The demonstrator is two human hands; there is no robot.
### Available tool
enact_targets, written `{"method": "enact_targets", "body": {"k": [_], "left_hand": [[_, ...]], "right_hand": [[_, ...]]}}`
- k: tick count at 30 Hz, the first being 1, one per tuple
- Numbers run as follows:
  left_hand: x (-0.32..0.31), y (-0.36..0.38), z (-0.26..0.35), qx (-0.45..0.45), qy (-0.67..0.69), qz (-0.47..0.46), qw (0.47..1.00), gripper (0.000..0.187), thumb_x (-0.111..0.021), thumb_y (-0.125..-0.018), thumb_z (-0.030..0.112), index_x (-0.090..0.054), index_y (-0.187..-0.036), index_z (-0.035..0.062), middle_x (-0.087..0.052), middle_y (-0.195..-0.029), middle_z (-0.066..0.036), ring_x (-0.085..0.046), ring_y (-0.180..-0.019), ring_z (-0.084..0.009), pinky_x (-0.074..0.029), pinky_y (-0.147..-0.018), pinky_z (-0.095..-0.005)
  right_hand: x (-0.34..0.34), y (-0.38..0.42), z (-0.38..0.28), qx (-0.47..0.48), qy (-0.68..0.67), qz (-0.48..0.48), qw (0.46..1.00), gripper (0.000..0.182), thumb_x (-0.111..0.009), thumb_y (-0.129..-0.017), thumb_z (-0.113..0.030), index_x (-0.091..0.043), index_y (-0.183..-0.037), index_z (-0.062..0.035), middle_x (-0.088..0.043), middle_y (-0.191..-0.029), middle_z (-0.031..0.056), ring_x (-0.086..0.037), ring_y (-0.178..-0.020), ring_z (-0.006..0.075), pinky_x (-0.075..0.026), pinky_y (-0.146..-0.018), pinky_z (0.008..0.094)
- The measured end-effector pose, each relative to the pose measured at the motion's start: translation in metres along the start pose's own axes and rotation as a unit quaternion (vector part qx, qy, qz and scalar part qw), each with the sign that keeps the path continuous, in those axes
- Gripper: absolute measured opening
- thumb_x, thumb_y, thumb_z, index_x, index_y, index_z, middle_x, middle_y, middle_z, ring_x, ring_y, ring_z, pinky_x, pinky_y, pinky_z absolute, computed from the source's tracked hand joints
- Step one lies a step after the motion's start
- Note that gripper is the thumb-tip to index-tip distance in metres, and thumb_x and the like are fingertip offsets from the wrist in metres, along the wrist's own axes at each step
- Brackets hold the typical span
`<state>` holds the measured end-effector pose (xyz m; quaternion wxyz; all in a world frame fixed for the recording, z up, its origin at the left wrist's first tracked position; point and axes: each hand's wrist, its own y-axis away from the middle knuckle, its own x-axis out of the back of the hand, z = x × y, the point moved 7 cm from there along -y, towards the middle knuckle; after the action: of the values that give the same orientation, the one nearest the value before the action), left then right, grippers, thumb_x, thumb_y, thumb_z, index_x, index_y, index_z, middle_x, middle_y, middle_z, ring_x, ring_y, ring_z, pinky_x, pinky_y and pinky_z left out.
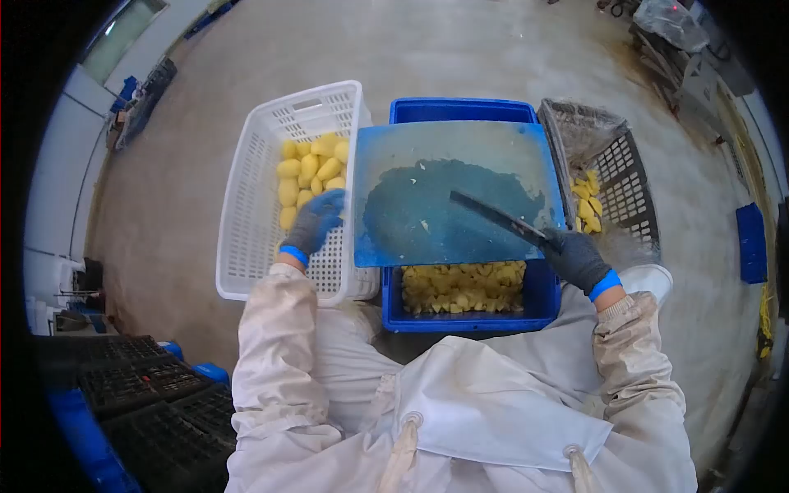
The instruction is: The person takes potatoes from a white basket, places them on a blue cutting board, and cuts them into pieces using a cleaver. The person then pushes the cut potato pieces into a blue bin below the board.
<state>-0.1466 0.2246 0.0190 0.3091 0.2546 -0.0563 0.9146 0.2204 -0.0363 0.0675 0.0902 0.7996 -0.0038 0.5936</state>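
Note:
In my right hand (pixel 570 258), gloved in dark grey, a knife (pixel 497 215) is held by its handle, with the blade pointing left over the blue cutting board (pixel 460 144). The board has a wet patch and a few pale scraps on it. My left hand (pixel 316 223), in a grey and blue glove, reaches into the white plastic basket (pixel 251 193). Its fingers are extended at the near edge of a pile of peeled yellow potatoes (pixel 309 168); their undersides are hidden.
Beneath the board stands a blue bin (pixel 472 324) with cut potato pieces (pixel 463 289) in it. To the right, a dark crate (pixel 629 177) lined with clear plastic holds yellow pieces (pixel 586 203). Black crates (pixel 156 411) lie at lower left.

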Motion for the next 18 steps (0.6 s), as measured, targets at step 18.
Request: {"method": "enact_targets", "body": {"k": [18], "left_hand": [[0.116,0.092,-0.348,0.426,-0.311,0.142,0.838,0.049,-0.054,-0.077,0.031,-0.050,-0.118,0.0047,-0.051,-0.116,-0.026,-0.050,-0.109,-0.0393,-0.042,-0.090,-0.0458]], "right_hand": [[-0.029,-0.045,-0.006,-0.143,-0.094,0.056,0.984,0.022,-0.053,-0.085,-0.019,-0.062,-0.093,0.0004,-0.059,-0.077,0.0250,-0.058,-0.071,0.0411,-0.043,-0.058,0.0443]]}}
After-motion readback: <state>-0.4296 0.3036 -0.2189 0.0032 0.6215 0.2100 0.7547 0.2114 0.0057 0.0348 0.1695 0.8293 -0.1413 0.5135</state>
